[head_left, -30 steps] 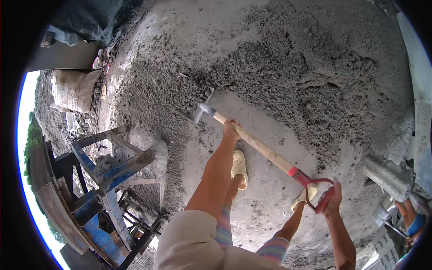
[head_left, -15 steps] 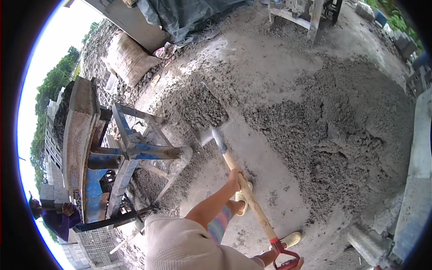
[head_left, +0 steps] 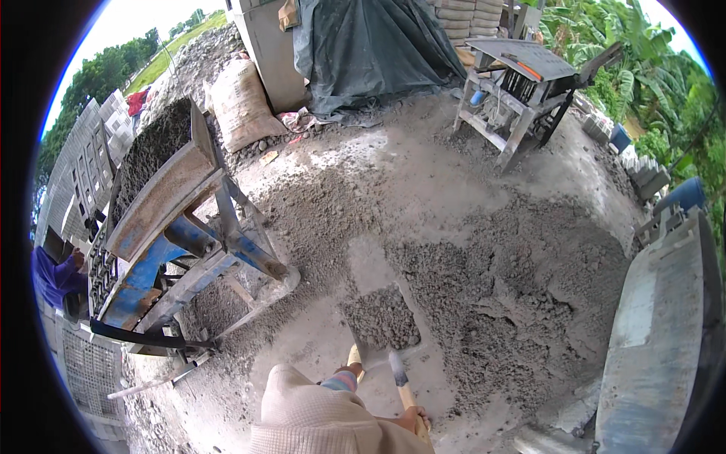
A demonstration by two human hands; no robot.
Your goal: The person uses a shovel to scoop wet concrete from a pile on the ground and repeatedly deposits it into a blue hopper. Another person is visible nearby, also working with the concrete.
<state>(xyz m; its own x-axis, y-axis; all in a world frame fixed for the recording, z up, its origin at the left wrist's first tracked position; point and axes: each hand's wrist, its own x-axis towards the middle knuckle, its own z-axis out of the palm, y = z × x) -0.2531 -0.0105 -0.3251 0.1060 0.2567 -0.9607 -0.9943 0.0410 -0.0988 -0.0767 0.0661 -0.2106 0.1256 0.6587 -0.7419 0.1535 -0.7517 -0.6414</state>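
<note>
Left hand (head_left: 412, 418) wrapped round wooden shaft (head_left: 406, 396) of shovel (head_left: 398, 369); right hand out of view, grip undetermined. Shovel's grey load (head_left: 382, 318) just left of pile (head_left: 522, 310). Likely stiff, blade-heavy, load crumbly; hold low on shaft plus end handle. Versus earlier: load nearer shoe (head_left: 354, 353); red end handle gone from view.
</note>
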